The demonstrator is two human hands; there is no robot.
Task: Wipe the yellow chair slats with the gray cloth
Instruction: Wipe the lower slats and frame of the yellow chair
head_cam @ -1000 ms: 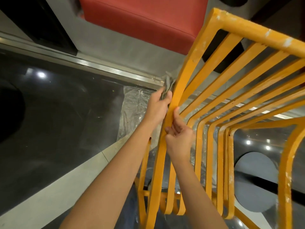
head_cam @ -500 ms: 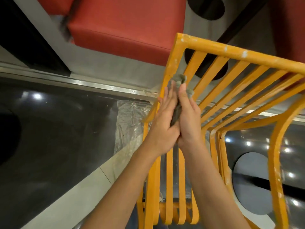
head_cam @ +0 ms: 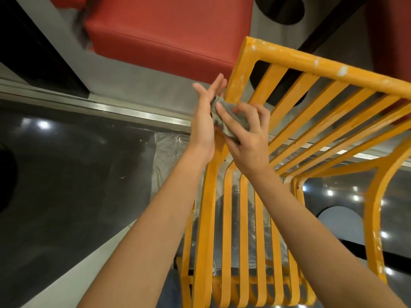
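Note:
A yellow slatted chair [head_cam: 311, 70] fills the right half of the view, its paint chipped white in spots. The bunched gray cloth [head_cam: 231, 121] sits against the chair's left upright, just below the top corner. My right hand [head_cam: 246, 138] grips the cloth with curled fingers. My left hand [head_cam: 204, 121] stands on the outer side of the upright with straight fingers, its palm against the cloth. Part of the upright is hidden behind both hands.
A red cushioned seat [head_cam: 169, 30] stands beyond the chair. Clear plastic sheeting [head_cam: 169, 156] lies on the dark glossy floor [head_cam: 66, 174] under the chair. A metal floor strip [head_cam: 111, 107] runs across the left.
Both hands have moved up the left upright from its middle toward the top corner. The palms, pressed together around the cloth half a second ago, have parted, with the right hand now gripping it.

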